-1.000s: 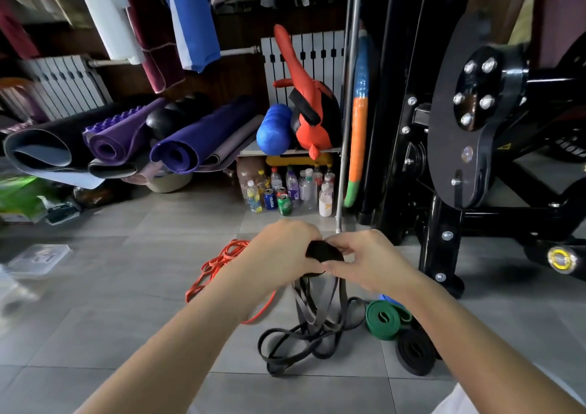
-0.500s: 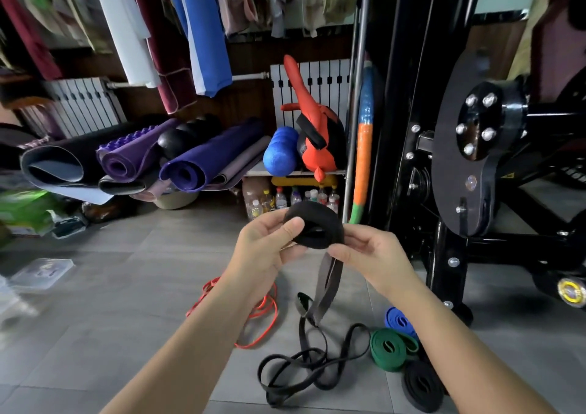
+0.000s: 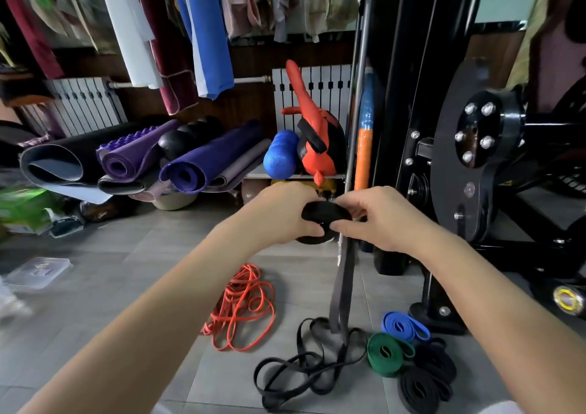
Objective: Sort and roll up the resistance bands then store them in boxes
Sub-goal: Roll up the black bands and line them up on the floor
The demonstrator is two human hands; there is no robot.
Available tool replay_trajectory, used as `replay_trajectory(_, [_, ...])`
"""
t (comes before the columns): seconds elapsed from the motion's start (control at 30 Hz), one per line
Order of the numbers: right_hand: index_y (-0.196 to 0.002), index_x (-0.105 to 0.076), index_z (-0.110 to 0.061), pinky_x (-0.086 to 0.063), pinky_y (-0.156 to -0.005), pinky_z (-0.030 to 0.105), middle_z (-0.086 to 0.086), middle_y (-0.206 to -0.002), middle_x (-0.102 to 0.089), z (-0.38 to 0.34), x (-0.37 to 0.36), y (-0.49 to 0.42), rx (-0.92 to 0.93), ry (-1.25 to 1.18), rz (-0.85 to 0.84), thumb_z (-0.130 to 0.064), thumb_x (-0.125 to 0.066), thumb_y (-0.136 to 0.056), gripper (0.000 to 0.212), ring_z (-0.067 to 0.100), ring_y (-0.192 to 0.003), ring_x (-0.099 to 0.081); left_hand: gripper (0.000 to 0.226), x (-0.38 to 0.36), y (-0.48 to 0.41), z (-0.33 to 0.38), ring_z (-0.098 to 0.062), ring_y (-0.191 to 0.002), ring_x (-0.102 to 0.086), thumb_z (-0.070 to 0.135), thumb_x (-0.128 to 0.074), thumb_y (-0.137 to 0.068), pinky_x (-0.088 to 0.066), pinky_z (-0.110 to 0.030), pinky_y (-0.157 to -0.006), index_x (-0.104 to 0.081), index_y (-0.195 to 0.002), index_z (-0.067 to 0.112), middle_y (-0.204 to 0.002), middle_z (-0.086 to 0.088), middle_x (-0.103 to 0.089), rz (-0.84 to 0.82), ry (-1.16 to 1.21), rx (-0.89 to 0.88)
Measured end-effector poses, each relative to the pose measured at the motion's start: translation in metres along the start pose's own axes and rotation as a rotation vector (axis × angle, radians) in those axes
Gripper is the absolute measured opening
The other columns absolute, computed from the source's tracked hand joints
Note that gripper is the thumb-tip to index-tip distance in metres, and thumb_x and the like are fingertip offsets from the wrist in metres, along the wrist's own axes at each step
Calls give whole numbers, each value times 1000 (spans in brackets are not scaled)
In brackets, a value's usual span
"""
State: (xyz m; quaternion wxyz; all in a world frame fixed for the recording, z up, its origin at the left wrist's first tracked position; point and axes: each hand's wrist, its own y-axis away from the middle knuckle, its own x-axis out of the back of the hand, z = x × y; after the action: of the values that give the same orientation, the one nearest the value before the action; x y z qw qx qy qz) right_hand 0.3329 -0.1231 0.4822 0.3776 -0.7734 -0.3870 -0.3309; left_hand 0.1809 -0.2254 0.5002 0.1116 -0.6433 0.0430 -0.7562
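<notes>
Both hands are raised in the middle of the scene, gripping a partly wound black band roll (image 3: 326, 213) between them. The left hand (image 3: 282, 215) curls its fingers over the roll's left side, and the right hand (image 3: 380, 218) pinches the right side with thumb and fingers. The unrolled tail (image 3: 341, 287) hangs straight down from the roll to the tiled floor (image 3: 126, 287), where it ends in a loose black tangle (image 3: 301, 366) near the person.

Left of the tail lies a heap of thin orange bands (image 3: 244, 306). To the right of the tangle sit finished coils: a green roll (image 3: 387, 353), a blue roll (image 3: 404, 325) just beyond it, and black rolls (image 3: 421, 385) nearest, touching the green one. A black exercise machine (image 3: 412, 128) stands close on the right, its base just beside the blue roll. A clear plastic box (image 3: 39, 271) rests on the floor at far left, well apart from the bands. Rolled mats (image 3: 203, 163) and a blue foam roller (image 3: 280, 157) line the far wall.
</notes>
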Motion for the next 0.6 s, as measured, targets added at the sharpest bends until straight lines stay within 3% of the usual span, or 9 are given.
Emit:
replay_trajectory(0.13, [-104, -71, -15, -49, -77, 40, 10, -85, -71, -5, -5, 2, 42, 54, -33, -25, -68, -82, 24, 22, -83, -64, 22, 11, -3, 7, -15, -77, -53, 37, -72, -76, -42, -28, -66, -62, -86, 21, -79, 6, -57, -89, -18, -11])
replay_trajectory(0.23, [-104, -70, -17, -51, -75, 19, -3, -86, -72, -1, -5, 5, -9, -82, 13, -22, -71, -81, 24, 2, -81, -64, 20, 12, 1, 4, -15, -69, -53, 34, -71, -79, -38, -23, -59, -68, -83, 15, -73, 2, -59, -68, 64, -37])
replay_trajectory(0.3, [-102, -70, -14, -50, -74, 11, -6, -87, -71, 3, -7, 11, -47, -291, 43, -14, -73, -79, 22, -4, -77, -64, 14, 9, 5, -1, -16, -73, -60, 31, -73, -78, -47, -26, -66, -71, -86, 20, -79, -2, -66, -21, 256, -19])
replay_trajectory(0.37, [-97, -71, -11, -53, -78, 23, 2, -87, -72, 10, -14, 16, -82, -343, 36, -14, -75, -78, 20, 7, -78, -65, 9, 3, 12, -4, -18, -79, -67, 21, -75, -78, -55, -32, -74, -71, -84, 27, -84, -6, -71, 37, 546, 25])
replay_trajectory(0.47, [-98, -72, -7, -53, -85, 40, 14, -92, -72, 16, -28, 23, -120, -420, 62, -12, -75, -77, 22, 26, -89, -67, 19, -13, 20, -5, -22, -85, -71, 7, -71, -80, -58, -37, -78, -69, -89, 23, -87, -7, -74, 117, 977, 130])
replay_trajectory(0.53, [-93, -72, -13, -54, -87, 36, 11, -91, -73, 18, -34, 26, -131, -571, 133, -6, -74, -75, 20, 32, -93, -66, 18, -27, 26, -5, -18, -84, -71, 11, -71, -77, -59, -34, -76, -69, -91, 22, -86, -3, -74, 170, 1187, 167])
replay_trajectory(0.6, [-89, -70, -25, -54, -86, 25, -7, -87, -73, 19, -41, 28, -127, -658, 161, -2, -73, -75, 27, 25, -95, -66, 19, -40, 30, -6, -20, -86, -70, 20, -68, -72, -59, -34, -74, -72, -90, 18, -90, -5, -74, 213, 1446, 201])
